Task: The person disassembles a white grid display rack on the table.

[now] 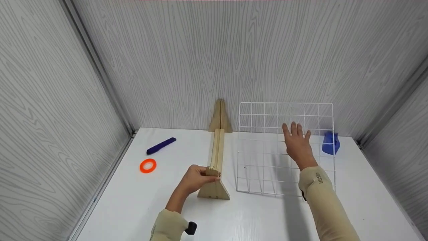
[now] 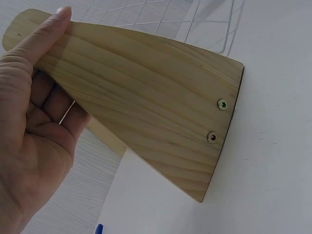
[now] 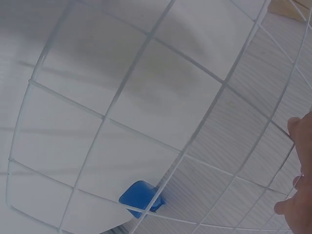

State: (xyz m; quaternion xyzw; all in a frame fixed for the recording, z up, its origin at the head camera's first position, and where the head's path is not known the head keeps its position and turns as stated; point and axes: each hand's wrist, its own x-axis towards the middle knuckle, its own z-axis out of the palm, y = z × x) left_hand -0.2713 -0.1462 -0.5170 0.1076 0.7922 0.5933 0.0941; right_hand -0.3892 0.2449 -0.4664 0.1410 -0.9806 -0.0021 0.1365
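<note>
**Ana:** Hands first, please. What is each one doing?

**Ben:** The person's left hand (image 1: 197, 178) grips the near end of a long wooden stand (image 1: 216, 157). Its fingers curl over the top of the near triangular end piece, with the thumb along one face. The left wrist view shows the thumb lying flat on the pale wood grain, beside two screw heads (image 2: 217, 121).

**Ana:** And the right hand?

**Ben:** The right hand (image 1: 297, 144) is spread flat, fingers straight and slightly apart, over a white wire grid panel (image 1: 285, 148). It holds nothing. Whether the palm actually touches the wire cannot be told from the head view; the right wrist view shows the fingertips (image 3: 294, 127) just beside the wires.

**Ana:** Where does the stand sit?

**Ben:** It stands upright on a white table (image 1: 133, 204), running from the person toward the back wall, with a triangular end at each end. The far end touches or nearly touches the wall.

**Ana:** And the grid?

**Ben:** Just to the right of the stand, close beside it. Its near edge rests on the table and its far edge is raised toward the back wall.

**Ana:** Anything else on the table?

**Ben:** Left of the stand lie a dark blue marker (image 1: 161, 146) and, nearer, an orange tape ring (image 1: 148, 165). A blue plastic object (image 1: 331, 143) sits behind the grid's right edge, near the wall.
</note>
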